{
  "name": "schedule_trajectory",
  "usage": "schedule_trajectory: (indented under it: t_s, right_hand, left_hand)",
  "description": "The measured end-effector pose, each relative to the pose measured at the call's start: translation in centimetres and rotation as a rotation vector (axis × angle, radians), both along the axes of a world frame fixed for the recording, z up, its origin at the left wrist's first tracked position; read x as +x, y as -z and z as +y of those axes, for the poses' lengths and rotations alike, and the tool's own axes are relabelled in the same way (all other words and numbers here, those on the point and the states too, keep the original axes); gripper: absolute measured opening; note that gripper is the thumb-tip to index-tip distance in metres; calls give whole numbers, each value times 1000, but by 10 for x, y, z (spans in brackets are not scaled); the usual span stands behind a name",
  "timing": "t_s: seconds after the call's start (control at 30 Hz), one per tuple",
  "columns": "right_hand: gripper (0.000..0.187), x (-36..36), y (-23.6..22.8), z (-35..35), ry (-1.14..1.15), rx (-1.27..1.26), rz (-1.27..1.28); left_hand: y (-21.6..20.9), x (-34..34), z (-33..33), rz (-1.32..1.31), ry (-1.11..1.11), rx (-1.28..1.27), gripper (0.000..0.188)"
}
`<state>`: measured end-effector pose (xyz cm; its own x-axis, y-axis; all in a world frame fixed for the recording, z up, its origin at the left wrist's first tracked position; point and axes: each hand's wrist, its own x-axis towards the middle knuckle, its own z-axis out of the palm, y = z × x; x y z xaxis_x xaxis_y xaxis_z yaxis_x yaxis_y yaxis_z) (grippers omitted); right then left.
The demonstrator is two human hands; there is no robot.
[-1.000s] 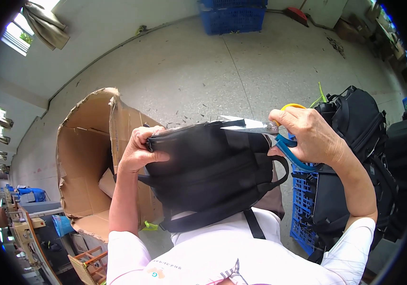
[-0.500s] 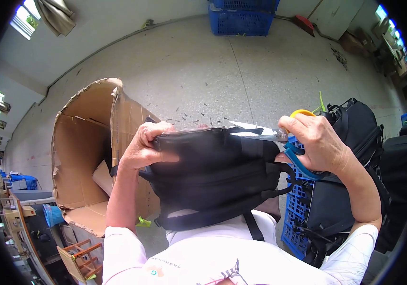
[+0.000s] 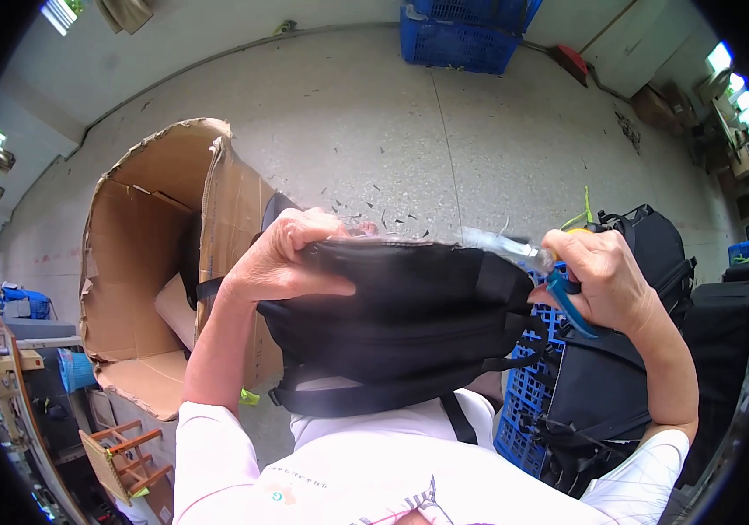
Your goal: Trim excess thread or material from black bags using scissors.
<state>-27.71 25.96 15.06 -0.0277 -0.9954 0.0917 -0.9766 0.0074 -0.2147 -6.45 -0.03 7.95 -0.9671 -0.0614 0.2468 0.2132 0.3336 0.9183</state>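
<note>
A black backpack [image 3: 400,324] lies across my lap, its seamed edge turned away from me and some pale threads along that edge. My left hand [image 3: 291,258] grips its upper left corner, thumb on the near face and fingers behind. In my right hand [image 3: 602,271] is a pair of scissors [image 3: 527,251] with one blue and one yellow handle. Their blades are smeared by motion and lie along the right end of the backpack's far edge. Whether the blades touch the fabric, I cannot tell.
On the left a large open cardboard box [image 3: 142,271] lies on its side with dark things inside. Several black backpacks [image 3: 606,376] lie over a blue crate [image 3: 519,429] at the right. A wooden stool [image 3: 125,464] stands lower left. Dark scraps are scattered on the floor.
The scissors have moved right along the far edge, and their blades look closer together. My right hand has shifted right and slightly down. My left hand keeps its grip on the backpack.
</note>
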Motion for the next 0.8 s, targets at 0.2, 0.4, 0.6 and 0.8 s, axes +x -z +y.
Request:
schedule_trajectory:
  t_s: [0.2,0.4,0.6,0.8]
  right_hand:
    - [48,-2,-10,-9,179,-42,-359]
    - [44,12,8,-45,195,102,-927]
    - [40,7,37,-20,134,28,-972]
    - [53,14,37,-7,297,90,-871]
  left_hand:
    - [-8,-8,7,18,3,-92,29]
    - [-29,-26,30,-11,-62,-501,33]
    - [-50,25,-31,-383,-273,-525,35]
    - [35,52,-28,-106,-522,481,34]
